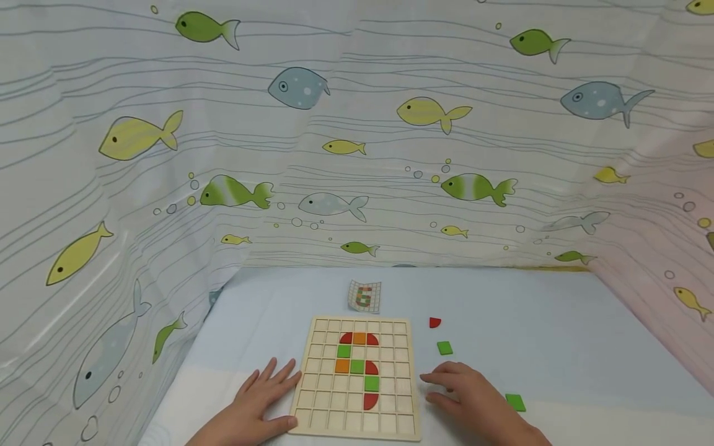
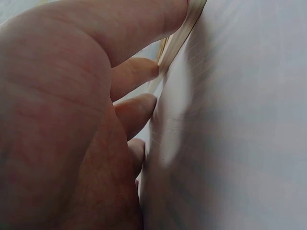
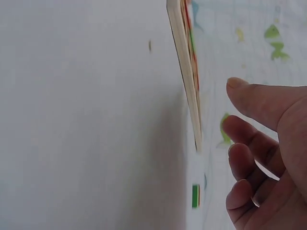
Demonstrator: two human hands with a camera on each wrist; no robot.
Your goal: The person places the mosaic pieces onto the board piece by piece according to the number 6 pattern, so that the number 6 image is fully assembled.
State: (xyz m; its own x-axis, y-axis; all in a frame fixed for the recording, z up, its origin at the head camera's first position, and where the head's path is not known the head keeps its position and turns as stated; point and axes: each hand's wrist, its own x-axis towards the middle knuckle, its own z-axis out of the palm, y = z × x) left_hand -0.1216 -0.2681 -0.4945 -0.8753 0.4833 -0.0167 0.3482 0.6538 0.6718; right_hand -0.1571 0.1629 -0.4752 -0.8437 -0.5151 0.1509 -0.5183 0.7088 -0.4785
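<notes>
A wooden grid board lies flat on the table, with red, orange and green pieces set in some of its squares. My left hand touches the board's left edge with spread fingers; in the left wrist view the thumb meets its wooden side. Just off the right edge, my right hand hovers with loosely bent fingers and nothing between them. In the right wrist view its thumb stands apart from the fingers. Right of the board lie a red quarter-round piece, a green square and another green square.
Behind the board lies a small pattern card showing a coloured shape on a grid. A pale blue and white cloth covers the table. Fish-printed sheets hang at the back and both sides.
</notes>
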